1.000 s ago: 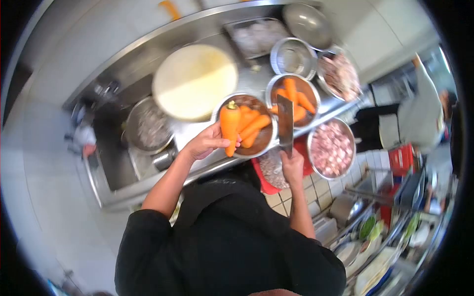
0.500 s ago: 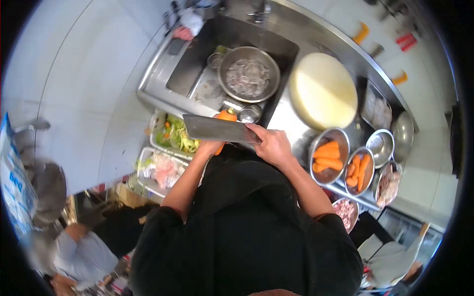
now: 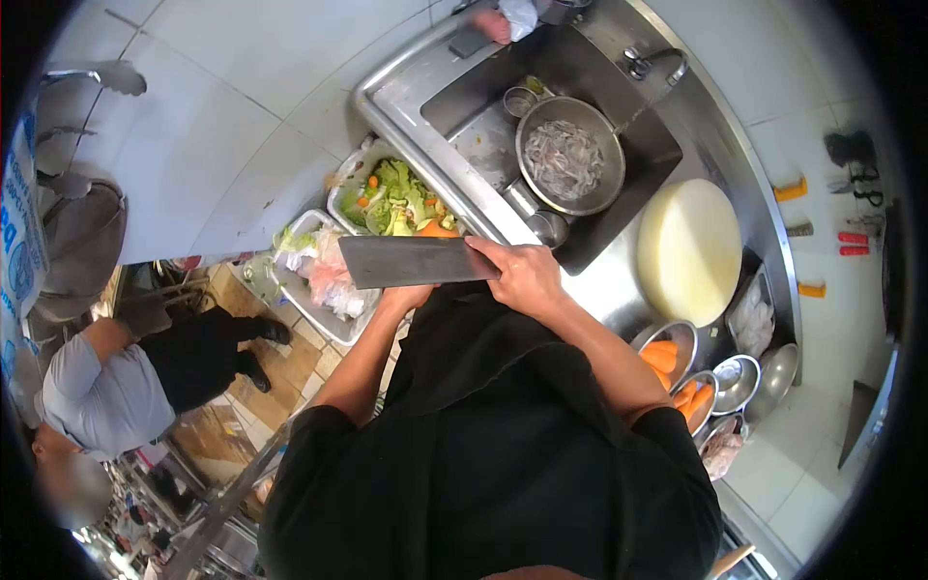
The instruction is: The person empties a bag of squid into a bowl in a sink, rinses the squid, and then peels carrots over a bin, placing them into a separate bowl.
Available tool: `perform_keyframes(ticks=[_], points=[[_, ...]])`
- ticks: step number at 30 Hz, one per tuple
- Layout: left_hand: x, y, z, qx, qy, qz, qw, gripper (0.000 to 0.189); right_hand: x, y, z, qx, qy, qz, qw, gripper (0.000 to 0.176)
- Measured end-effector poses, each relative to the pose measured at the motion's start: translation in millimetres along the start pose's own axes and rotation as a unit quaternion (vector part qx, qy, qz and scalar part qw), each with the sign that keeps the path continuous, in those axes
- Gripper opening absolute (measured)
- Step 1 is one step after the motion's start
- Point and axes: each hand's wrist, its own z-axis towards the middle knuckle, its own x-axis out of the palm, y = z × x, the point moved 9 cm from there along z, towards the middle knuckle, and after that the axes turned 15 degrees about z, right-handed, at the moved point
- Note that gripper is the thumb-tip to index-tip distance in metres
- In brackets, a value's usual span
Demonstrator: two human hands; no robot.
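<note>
A person in a black short-sleeved top and apron stands at a stainless steel table (image 3: 601, 295), seen from above. Their right hand (image 3: 528, 277) is wrapped around the handle end of a broad, dark grey metal cleaver (image 3: 401, 263), its rectangular blade level across the front of the body. The left hand (image 3: 410, 296) is below the blade, grasping an orange carrot (image 3: 438, 231); the fingers are mostly hidden, and only one end of the carrot shows past the blade's far edge.

Just beyond is a pale plastic bin (image 3: 338, 205) of green leaves and orange scraps; beside it, a white bin (image 3: 302, 307) contains crumpled pinkish plastic. In the steel sink (image 3: 452, 106), a round metal bowl (image 3: 613, 174) holds pale greyish strips, near a running tap (image 3: 667, 75). To the right, a thick, round, cream cutting board (image 3: 688, 251) lies near two metal bowls of carrots. At far left, another person in a grey shirt (image 3: 130, 396) stands on the tiled floor.
</note>
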Motion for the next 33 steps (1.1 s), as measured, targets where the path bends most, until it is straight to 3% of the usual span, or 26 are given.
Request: perform_keyframes(ticks=[1,4,8,11,12,13,15,16,20,22,24,25,27,30,31,32,33], points=[[-5,1,-3,0.010,-0.002,0.035,0.999,0.020,6,0,3,-0.001,0.006,0.006,1.000,0.044],[-15,18,-28,-0.080,0.009,-0.115,0.990,0.018,32,-2,12,-0.018,0.041,0.024,0.999,0.042],[-34,34,-62,-0.107,-0.052,-0.164,0.979,0.013,66,-1,19,-0.019,0.107,0.060,0.992,0.037],[-49,38,-99,-0.193,-0.068,-0.205,0.957,0.016,85,-7,19,-0.021,0.156,0.048,0.986,0.034],[-52,46,-113,-0.206,-0.073,-0.212,0.953,0.020,85,-11,17,-0.003,0.180,0.036,0.983,0.033],[-71,19,-123,-0.140,-0.101,-0.208,0.963,0.024,91,-26,15,0.051,0.236,0.002,0.970,0.035],[-76,11,-136,-0.114,-0.095,-0.227,0.963,0.026,94,-63,0,0.122,0.270,0.004,0.955,0.037],[-75,20,-138,-0.151,-0.094,-0.201,0.963,0.026,98,-75,-10,0.131,0.292,-0.004,0.947,0.035],[-47,72,-116,-0.251,-0.044,-0.067,0.965,0.033,73,-102,-36,0.201,0.185,0.057,0.960,0.028],[-35,46,-92,-0.210,-0.018,0.002,0.978,0.038,49,-128,-55,0.263,0.141,0.040,0.954,0.027],[-8,19,-65,-0.121,0.018,-0.112,0.986,0.039,-12,-122,-83,0.317,0.032,0.081,0.944,0.031],[1,-5,-56,-0.086,0.019,-0.068,0.994,0.041,-32,-124,-102,0.312,-0.030,0.077,0.946,0.033],[37,-39,-23,0.075,0.066,0.036,0.994,0.046,-74,-126,-150,0.340,-0.150,0.103,0.923,0.033],[102,-154,-7,0.218,0.176,0.061,0.958,0.049,-116,-134,-243,0.379,-0.321,0.092,0.863,0.030],[125,-192,-13,0.211,0.253,-0.007,0.944,0.052,-132,-125,-273,0.384,-0.359,0.095,0.846,0.029],[158,-218,-10,0.290,0.280,-0.015,0.915,0.056,-136,-124,-312,0.385,-0.426,0.077,0.815,0.028],[183,-251,-19,0.291,0.329,0.017,0.898,0.059,-136,-122,-349,0.388,-0.483,0.107,0.778,0.028]])
